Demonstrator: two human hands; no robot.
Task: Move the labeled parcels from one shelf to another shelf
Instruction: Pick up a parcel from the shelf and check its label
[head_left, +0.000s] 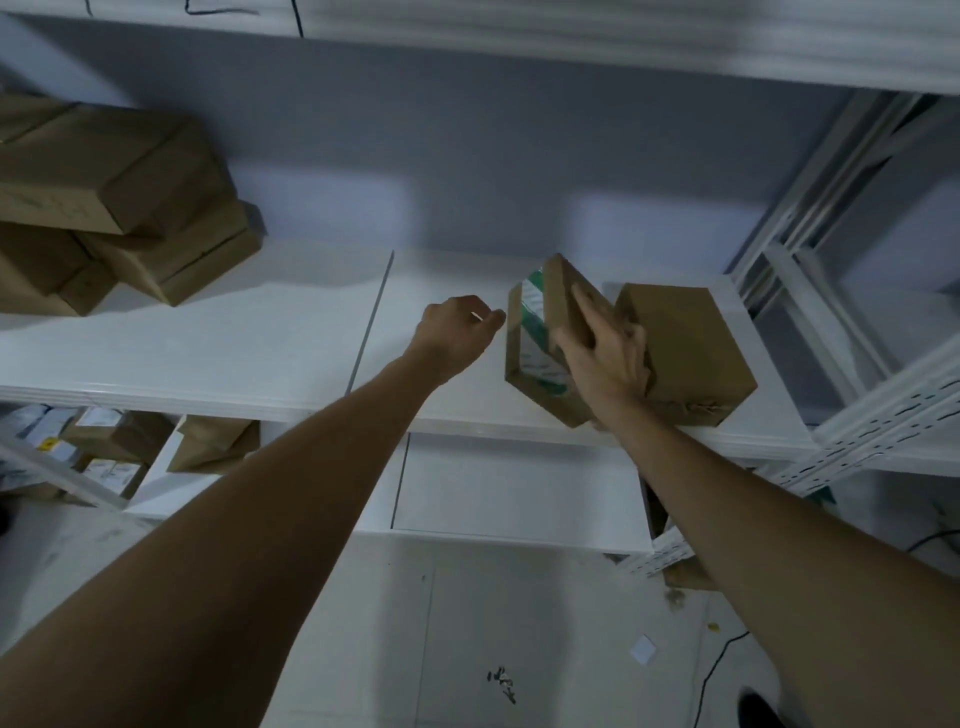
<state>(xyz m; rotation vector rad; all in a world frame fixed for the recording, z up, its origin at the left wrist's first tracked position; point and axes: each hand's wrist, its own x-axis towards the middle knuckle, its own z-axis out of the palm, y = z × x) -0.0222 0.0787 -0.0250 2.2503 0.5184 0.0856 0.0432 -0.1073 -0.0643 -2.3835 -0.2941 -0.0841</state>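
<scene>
Nearest the camera, the floor (467, 623) is seen at 6 o'clock, marked with a small white scrap (642, 649) and a dark smudge (502, 680). Two bare forearms are extended from the lower corners toward the middle shelf (208, 358).

The left hand (457, 332) is held just above the shelf board near the centre of the view, its fingers loosely curled; nothing is gripped by it, and its fingertips are just beside the left face of the tilted parcel, though contact cannot be told.

The right hand (602, 358) is laid over the labeled parcel (540, 338) at about 3 o'clock from the left hand, the fingers spread across its brown upper face, so the grip is closed on that parcel. The parcel is tilted on one lower edge near the front lip of the shelf, and a white and green label is shown on its left-facing side.

Touching it on the right, one second brown parcel (685, 353) is set flat on the same shelf.

At 9 o'clock, on the lower shelf (156, 488), several smaller parcels (119, 441) with white labels are seen; their count cannot be told because of blur.

Farther back, at 10 o'clock, a stack of plain cardboard boxes (119, 208) is piled on the middle shelf, at least four being counted. At 2 o'clock a white metal upright (810, 208) is seen, and at 12 o'clock the underside of the top shelf (571, 36) is seen.
</scene>
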